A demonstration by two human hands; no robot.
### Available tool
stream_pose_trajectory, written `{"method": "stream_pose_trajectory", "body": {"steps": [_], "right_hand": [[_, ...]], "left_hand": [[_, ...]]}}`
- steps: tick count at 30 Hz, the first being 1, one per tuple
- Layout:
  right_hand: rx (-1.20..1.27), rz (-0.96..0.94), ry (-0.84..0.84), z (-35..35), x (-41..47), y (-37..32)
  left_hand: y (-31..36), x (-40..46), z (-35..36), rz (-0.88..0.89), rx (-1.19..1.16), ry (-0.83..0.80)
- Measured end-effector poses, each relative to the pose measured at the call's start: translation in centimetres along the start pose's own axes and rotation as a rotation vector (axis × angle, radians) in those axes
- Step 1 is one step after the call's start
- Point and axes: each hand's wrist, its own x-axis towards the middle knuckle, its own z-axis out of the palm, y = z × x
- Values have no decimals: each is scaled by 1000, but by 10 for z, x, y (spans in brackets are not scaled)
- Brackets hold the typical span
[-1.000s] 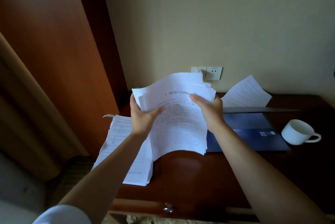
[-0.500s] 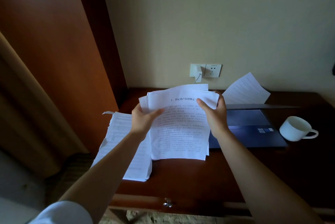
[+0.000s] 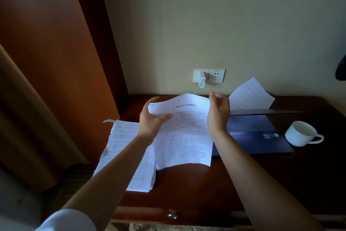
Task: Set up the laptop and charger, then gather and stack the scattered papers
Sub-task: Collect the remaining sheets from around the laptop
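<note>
My left hand point(image 3: 151, 118) grips the upper left corner of a sheaf of printed papers point(image 3: 184, 137), thumb on top, holding it above the desk. My right hand point(image 3: 219, 111) is beside the sheaf's right edge with fingers straight and spread, off the paper or barely touching it. A thick paper stack point(image 3: 127, 148) lies on the desk's left end, hanging over the edge. The open blue laptop point(image 3: 262, 133) sits to the right. A loose sheet point(image 3: 250, 96) leans on the wall behind it. The white charger point(image 3: 202, 79) is plugged into the wall socket.
A white cup point(image 3: 301, 135) stands right of the laptop on the dark wooden desk point(image 3: 187, 189). A drawer knob point(image 3: 173, 215) sticks out at the desk's front. A wooden panel and a curtain fill the left side.
The sheaf has come down from higher up. My right hand has let go of its top right corner and opened beside it. The left hand keeps its hold.
</note>
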Motion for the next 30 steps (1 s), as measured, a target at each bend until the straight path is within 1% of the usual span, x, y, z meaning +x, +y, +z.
{"method": "stream_pose_trajectory", "body": {"steps": [2, 4, 6, 7, 9, 13, 17, 22, 25, 26, 30], "right_hand": [[8, 30, -168, -7, -3, 4], [-75, 121, -325, -16, -4, 14], [-163, 178, -412, -22, -4, 17], [-184, 183, -423, -23, -3, 15], [-168, 196, -401, -25, 0, 12], [-214, 253, -469, -39, -7, 23], [-154, 279, -401, -39, -2, 17], [-235, 318, -461, -45, -14, 30], [-153, 297, -421, -41, -8, 25], [-140, 307, -430, -41, -7, 24], [-235, 322, -529, -49, -16, 40]], "left_hand": [[0, 0, 0, -50, -14, -29], [0, -2, -1, -87, -50, -3], [4, -3, 0, -99, -147, 48], [8, -2, 1, -94, -195, 56], [9, -3, 3, -98, -213, 17], [-11, -14, 1, -184, -67, -119], [-6, -16, -1, -132, -132, -79], [-20, -25, -1, -186, -84, -68], [-15, -20, 2, -145, -143, -48], [-15, -19, 3, -149, -151, -52], [-25, -25, 6, -215, -109, -37]]}}
